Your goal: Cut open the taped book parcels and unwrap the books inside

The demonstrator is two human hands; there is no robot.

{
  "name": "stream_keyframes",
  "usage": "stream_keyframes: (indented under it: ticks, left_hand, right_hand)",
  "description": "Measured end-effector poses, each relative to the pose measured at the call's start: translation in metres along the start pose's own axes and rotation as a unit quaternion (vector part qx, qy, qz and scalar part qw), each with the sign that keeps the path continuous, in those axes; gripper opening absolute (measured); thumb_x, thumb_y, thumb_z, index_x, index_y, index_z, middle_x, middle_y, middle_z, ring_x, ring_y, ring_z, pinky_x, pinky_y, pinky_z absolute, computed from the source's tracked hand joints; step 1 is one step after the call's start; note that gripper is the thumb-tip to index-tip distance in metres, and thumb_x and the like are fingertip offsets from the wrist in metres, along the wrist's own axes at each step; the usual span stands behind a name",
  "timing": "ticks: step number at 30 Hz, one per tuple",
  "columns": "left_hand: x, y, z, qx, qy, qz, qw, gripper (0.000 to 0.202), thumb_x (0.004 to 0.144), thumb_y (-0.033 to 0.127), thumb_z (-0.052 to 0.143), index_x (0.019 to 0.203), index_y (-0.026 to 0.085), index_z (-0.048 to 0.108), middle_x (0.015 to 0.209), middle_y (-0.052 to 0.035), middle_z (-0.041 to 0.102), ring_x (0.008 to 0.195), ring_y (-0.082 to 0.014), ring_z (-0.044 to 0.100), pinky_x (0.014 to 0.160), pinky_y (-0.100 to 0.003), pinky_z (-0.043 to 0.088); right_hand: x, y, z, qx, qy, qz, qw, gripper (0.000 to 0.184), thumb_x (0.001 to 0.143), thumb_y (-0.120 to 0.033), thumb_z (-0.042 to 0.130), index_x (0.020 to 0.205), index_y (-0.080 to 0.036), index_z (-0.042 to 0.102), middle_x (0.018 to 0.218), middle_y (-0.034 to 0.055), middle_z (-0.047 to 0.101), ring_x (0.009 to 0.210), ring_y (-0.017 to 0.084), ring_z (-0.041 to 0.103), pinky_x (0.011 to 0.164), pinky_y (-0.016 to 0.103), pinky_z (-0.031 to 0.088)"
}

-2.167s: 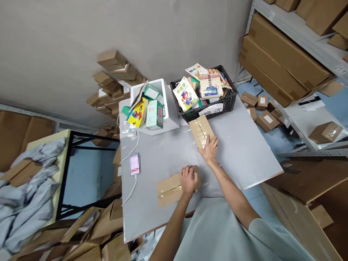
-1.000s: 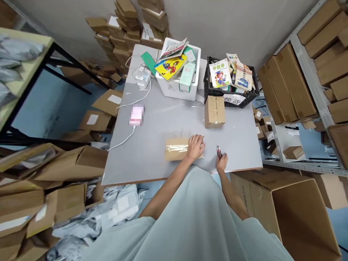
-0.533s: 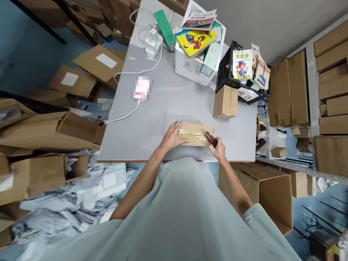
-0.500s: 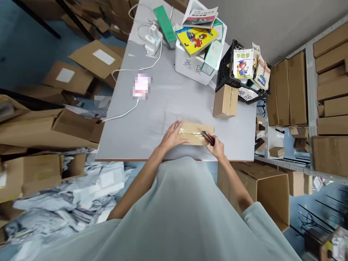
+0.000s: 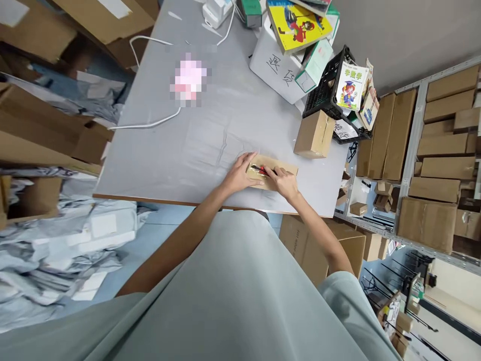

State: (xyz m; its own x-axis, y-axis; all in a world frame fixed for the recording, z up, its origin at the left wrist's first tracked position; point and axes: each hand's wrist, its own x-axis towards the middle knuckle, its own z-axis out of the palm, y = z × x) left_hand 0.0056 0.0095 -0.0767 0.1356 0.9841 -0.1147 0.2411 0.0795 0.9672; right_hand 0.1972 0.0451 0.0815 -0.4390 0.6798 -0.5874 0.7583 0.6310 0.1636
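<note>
A small taped cardboard box point(image 5: 271, 161) lies near the front edge of the grey table point(image 5: 158, 165). My left hand point(image 5: 238, 174) grips its left end, thumb on the near side and fingers on the far side. In my right hand point(image 5: 284, 183) is a red and black box cutter point(image 5: 263, 170), held low over the top of the box with its tip toward the left end. Shiny clear tape shows on the box around the cutter. Whether the blade has gone through the tape is too small to tell.
Behind the box stand another cardboard box point(image 5: 314, 134), a black crate point(image 5: 326, 93) of books and a white bin point(image 5: 272, 65) with books. A white cable point(image 5: 150, 124) crosses the table's left side. Shelves of boxes point(image 5: 428, 215) rise at right; grey packages point(image 5: 75, 235) lie at left.
My right hand has moved the box cutter leftward along the top of the box, from near its right end to close by my left hand. The camera view has turned and shifted.
</note>
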Motion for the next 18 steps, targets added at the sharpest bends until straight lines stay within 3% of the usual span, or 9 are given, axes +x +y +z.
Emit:
stream_keyframes:
  ticks: [11,18]
  left_hand:
    - [-0.002,0.002,-0.001,-0.009,-0.001,0.010,1.000,0.130,0.069,0.056,0.102,0.177,0.031,0.033,0.177,-0.0148,0.037,0.167,-0.0393,0.037,0.139,-0.054,0.032]
    - [-0.002,0.001,-0.002,0.009,-0.006,0.021,1.000,0.128,0.073,0.062,0.097,0.177,0.026,0.033,0.177,-0.0178,0.037,0.168,-0.0391,0.036,0.139,-0.053,0.032]
  right_hand:
    - [0.000,-0.001,-0.009,-0.029,0.006,-0.040,0.999,0.063,0.117,-0.016,0.026,0.178,-0.029,0.035,0.138,0.0154,0.068,0.120,0.027,0.063,0.093,0.035,0.054]
    - [-0.005,-0.021,-0.005,-0.056,0.053,-0.075,0.994,0.063,0.113,-0.009,0.019,0.174,-0.015,0.036,0.131,0.0198,0.070,0.116,0.030,0.062,0.091,0.041,0.052]
